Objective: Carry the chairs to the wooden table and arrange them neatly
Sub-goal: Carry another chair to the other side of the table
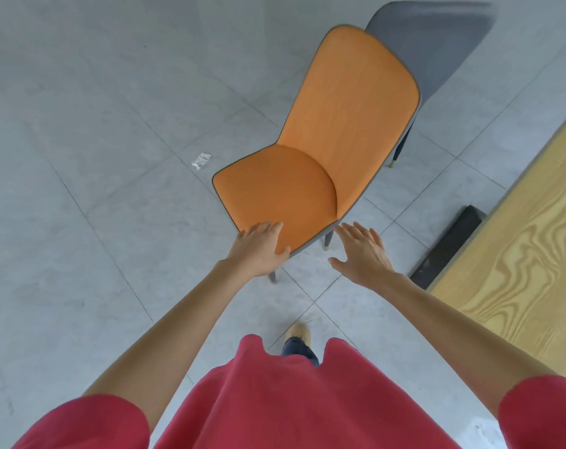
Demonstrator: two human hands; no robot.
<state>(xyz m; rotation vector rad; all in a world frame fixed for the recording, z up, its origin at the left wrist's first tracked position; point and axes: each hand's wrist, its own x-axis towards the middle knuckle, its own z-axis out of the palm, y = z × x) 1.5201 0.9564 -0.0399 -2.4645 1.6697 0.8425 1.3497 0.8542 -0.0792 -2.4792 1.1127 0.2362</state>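
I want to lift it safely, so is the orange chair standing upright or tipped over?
Upright: the orange chair has its seat facing up, backrest rising behind, and legs pointing down at the tiled floor.

No legible text, labels, brands or numbers anywhere in view. Crumpled white scrap [201, 161] on the floor left of the orange chair [311, 150] may carry print, too small and blurred to read.

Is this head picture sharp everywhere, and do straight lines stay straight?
Head view: even, soft daylight; the orange padded chair and both hands are sharp; the tan shoe is motion-blurred; the grey floor tile lines bow from the wide lens; the grey chair back looks stretched near the top edge.
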